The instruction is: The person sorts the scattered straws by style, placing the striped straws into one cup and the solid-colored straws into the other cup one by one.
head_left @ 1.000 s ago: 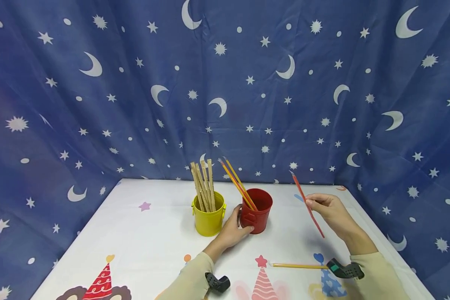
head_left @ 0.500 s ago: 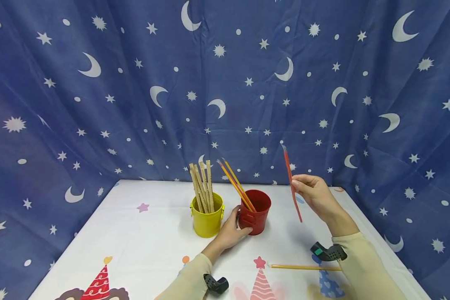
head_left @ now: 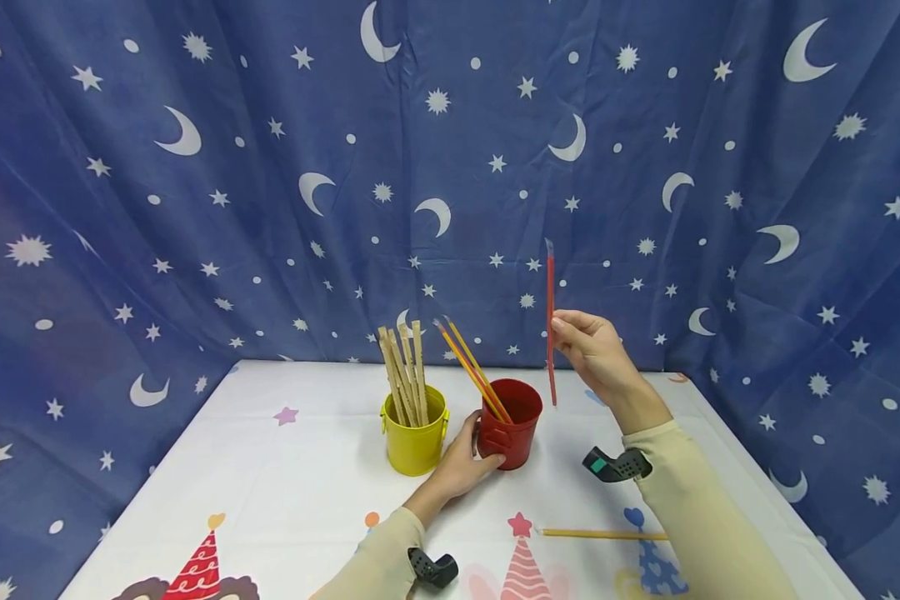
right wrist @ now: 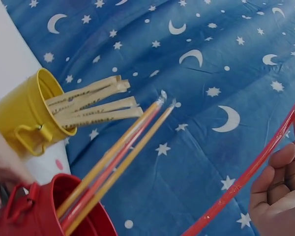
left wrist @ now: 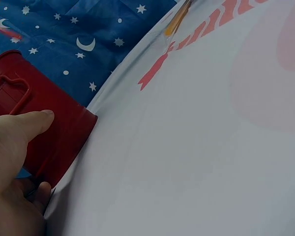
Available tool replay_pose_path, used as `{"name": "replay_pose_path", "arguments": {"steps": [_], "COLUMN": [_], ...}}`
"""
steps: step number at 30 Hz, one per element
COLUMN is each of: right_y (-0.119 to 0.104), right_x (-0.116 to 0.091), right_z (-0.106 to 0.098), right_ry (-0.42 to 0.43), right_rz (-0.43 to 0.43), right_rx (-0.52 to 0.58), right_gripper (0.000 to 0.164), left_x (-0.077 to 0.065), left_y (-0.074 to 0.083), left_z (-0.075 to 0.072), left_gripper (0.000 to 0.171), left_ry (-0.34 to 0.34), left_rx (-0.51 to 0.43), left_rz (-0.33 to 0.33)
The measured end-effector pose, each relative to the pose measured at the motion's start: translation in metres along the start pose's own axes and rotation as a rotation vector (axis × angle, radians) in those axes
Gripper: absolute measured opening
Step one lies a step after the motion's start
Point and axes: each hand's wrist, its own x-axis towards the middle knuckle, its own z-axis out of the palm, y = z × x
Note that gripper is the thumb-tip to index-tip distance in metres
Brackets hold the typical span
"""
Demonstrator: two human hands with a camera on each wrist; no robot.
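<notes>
My right hand (head_left: 594,354) pinches a red straw (head_left: 551,287) in a clear wrapper. The straw hangs almost upright in the air, its lower end above and a little right of the red bucket (head_left: 512,440). With thumb and fingers round its side, my left hand (head_left: 461,467) grips that bucket, which stands on the table. Two yellow straws and a red one, all in clear wrappers, lean leftward out of it; the right wrist view shows these straws (right wrist: 122,156) closely. In the left wrist view the thumb (left wrist: 38,121) lies beside the bucket's handle.
Left of the red bucket stands a yellow bucket (head_left: 414,452) with several paper-wrapped straws (head_left: 407,375) in it. A yellow straw (head_left: 600,534) lies on the table nearer the front. Behind the white table (head_left: 292,475) hangs a blue curtain (head_left: 255,208) with moons and stars.
My right hand has risen and moved left, carrying the red straw from the table's right side towards the red bucket. The straw has turned from slanted to nearly upright. My left hand stays put.
</notes>
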Motion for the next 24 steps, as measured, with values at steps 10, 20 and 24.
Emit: {"name": "replay_pose_path", "arguments": {"steps": [10, 20, 24], "right_y": [0.012, 0.054, 0.067], "right_x": [0.021, 0.03, 0.032], "right_z": [0.018, 0.024, 0.025], "right_ry": [0.029, 0.083, 0.084], "right_rz": [0.016, 0.141, 0.2], "right_rx": [0.106, -0.027, -0.127], "right_gripper": [0.031, 0.028, 0.016], "left_x": [-0.002, -0.005, -0.002], "left_y": [0.0, 0.002, 0.004], "left_z": [-0.001, 0.002, 0.001], "left_gripper": [0.085, 0.084, 0.085], "left_ry": [0.005, 0.011, 0.019], "left_rx": [-0.009, 0.016, 0.033], "left_rz": [0.005, 0.021, 0.024]}}
